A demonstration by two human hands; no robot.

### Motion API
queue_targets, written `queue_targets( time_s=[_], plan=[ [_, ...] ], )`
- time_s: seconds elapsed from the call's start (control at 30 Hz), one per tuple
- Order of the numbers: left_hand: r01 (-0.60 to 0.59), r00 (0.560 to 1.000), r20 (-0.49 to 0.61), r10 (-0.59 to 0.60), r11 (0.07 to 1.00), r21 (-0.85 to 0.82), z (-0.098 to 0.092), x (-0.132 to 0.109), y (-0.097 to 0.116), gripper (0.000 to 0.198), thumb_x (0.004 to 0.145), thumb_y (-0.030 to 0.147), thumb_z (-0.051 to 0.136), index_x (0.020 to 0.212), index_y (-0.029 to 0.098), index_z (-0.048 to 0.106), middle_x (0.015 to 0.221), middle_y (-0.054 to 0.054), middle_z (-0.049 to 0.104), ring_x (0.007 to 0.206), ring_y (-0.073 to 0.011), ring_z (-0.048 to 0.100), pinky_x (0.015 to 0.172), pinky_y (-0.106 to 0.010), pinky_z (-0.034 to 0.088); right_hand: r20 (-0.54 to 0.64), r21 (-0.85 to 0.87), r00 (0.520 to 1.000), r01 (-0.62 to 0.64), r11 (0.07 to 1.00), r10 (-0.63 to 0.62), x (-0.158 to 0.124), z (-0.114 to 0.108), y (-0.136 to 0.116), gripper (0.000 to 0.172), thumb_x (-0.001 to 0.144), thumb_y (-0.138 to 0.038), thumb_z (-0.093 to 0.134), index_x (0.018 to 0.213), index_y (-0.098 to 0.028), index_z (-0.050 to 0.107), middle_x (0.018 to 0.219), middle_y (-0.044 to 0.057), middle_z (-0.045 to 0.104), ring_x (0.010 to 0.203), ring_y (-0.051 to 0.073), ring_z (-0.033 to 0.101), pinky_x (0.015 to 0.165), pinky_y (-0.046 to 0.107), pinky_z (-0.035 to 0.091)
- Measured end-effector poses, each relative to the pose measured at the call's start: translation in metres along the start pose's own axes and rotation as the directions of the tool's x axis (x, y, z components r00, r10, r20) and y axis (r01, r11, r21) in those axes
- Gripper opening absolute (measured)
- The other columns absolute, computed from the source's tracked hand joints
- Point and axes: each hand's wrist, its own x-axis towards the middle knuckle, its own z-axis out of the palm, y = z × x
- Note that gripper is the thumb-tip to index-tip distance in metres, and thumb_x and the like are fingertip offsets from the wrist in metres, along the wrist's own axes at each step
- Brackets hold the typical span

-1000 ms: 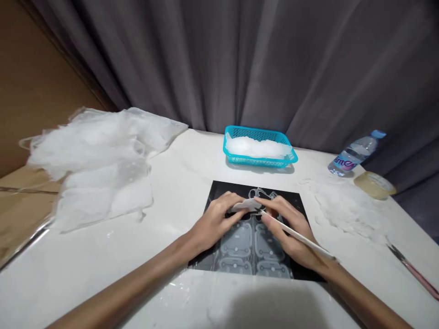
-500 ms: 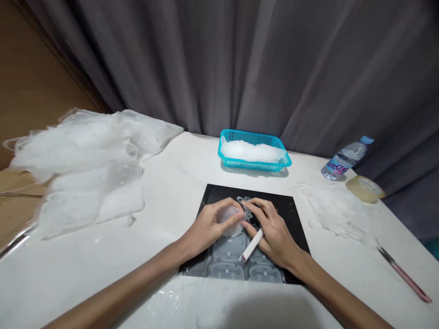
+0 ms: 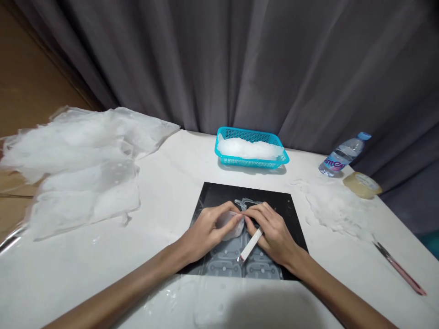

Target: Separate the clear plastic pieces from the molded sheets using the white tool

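My left hand is closed, thumb and fingers pinching a crumpled translucent plastic piece. Close against its fingertips, my right hand pinches at the edge of the same plastic. A slim white stick-like tool is tucked in that hand and slants down toward me; I cannot make out what kind it is. Under both hands lies a clear plastic sheet with moulded rounded shapes, on a black board. The fingers hide the exact point of contact.
Behind the board stands a blue basket of white plastic pieces. Translucent sheets are piled at left. On the right are a water bottle, a tape roll, clear scraps and pink-handled scissors. A grey curtain hangs behind.
My fingertips have drawn closer together on the plastic, and the right fingers have lowered slightly. The whole view has shifted a little.
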Motion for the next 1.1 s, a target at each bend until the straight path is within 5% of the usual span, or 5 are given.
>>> queue_targets(
  time_s=[0.17, 0.4, 0.63, 0.87, 1.1],
  plan=[
    [0.099, 0.987, -0.111, -0.119, 0.98, -0.174, -0.001, 0.007, -0.009, 0.024, 0.096, 0.041, 0.063, 0.09, 0.019, 0.071, 0.078, -0.001, 0.071, 0.06, -0.0139, 0.06, 0.054, -0.024, 0.045, -0.029, -0.021, 0.997, 0.064, 0.998, -0.065, -0.001, 0.0, 0.003, 0.016, 0.099, -0.01, 0.052, 0.107, -0.018, 0.063, 0.092, 0.007, 0.071, 0.084, 0.02, 0.066, 0.075, 0.035, 0.057],
    [0.153, 0.823, -0.38, -0.423, 0.809, -0.568, -0.019, 0.021, -0.021, 0.031, 0.087, 0.046, 0.073, 0.093, 0.017, 0.062, 0.076, -0.001, 0.069, 0.056, -0.0131, 0.062, 0.05, -0.022, 0.048, -0.155, 0.128, 0.986, -0.047, 0.991, 0.066, -0.005, 0.0, 0.007, 0.015, 0.095, -0.008, 0.054, 0.092, -0.021, 0.058, 0.081, 0.002, 0.062, 0.071, 0.016, 0.058, 0.063, 0.03, 0.049],
    [0.147, 0.92, -0.225, -0.319, 0.817, -0.557, -0.018, 0.011, -0.02, 0.029, 0.094, 0.048, 0.068, 0.094, 0.021, 0.058, 0.068, 0.004, 0.063, 0.054, -0.0098, 0.056, 0.05, -0.018, 0.039, -0.122, 0.098, 0.945, -0.292, 0.951, 0.303, -0.001, -0.001, 0.009, 0.01, 0.095, -0.014, 0.054, 0.098, -0.022, 0.059, 0.09, 0.004, 0.061, 0.084, 0.021, 0.058, 0.075, 0.036, 0.05],
    [0.143, 0.971, -0.091, -0.221, 0.842, -0.52, -0.012, 0.01, -0.021, 0.038, 0.081, 0.037, 0.085, 0.103, 0.022, 0.057, 0.088, 0.002, 0.068, 0.078, -0.0149, 0.066, 0.069, -0.023, 0.05, 0.08, 0.18, 0.988, -0.141, 0.973, 0.129, 0.002, -0.007, 0.01, 0.052, 0.097, -0.01, 0.05, 0.146, -0.025, 0.048, 0.143, 0.009, 0.059, 0.123, 0.027, 0.053, 0.104, 0.049, 0.048],
    [0.161, 0.98, -0.051, -0.191, 0.923, -0.35, -0.014, 0.007, -0.014, 0.027, 0.082, 0.04, 0.083, 0.093, 0.018, 0.072, 0.086, -0.001, 0.071, 0.077, -0.0153, 0.063, 0.068, -0.024, 0.048, 0.091, 0.279, 0.995, -0.057, 0.959, 0.033, 0.008, 0.0, 0.01, 0.026, 0.102, -0.021, 0.06, 0.127, -0.025, 0.065, 0.104, 0.004, 0.075, 0.09, 0.021, 0.057, 0.081, 0.037, 0.052]
  ],
)
